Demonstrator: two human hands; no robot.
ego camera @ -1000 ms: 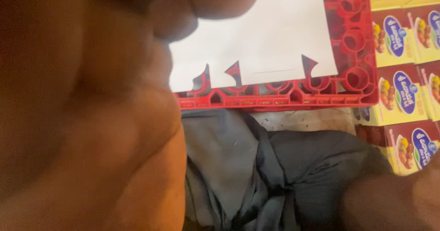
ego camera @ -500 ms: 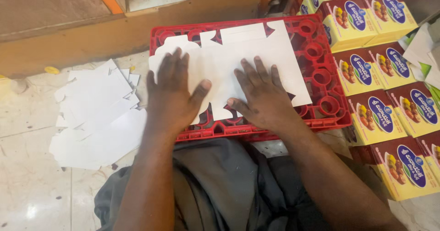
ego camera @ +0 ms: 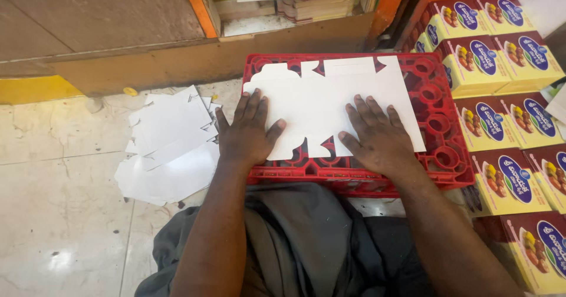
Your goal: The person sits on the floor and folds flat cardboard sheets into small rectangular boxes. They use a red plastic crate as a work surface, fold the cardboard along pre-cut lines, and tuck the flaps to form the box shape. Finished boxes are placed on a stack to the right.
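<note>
Along the right edge, rows of yellow-and-red cartons (ego camera: 519, 126) with blue oval labels lie side by side. Beside them, a red plastic crate (ego camera: 439, 155) carries a flat white die-cut cardboard blank (ego camera: 330, 102). Left hand (ego camera: 246, 135) and right hand (ego camera: 380, 138) press on it, fingers spread, gripping nothing. Loose white blanks (ego camera: 168, 149) lie on the floor. Half a second ago the hands lay closer together.

White die-cut card (ego camera: 330, 99) (flat, unfolded)
</note>
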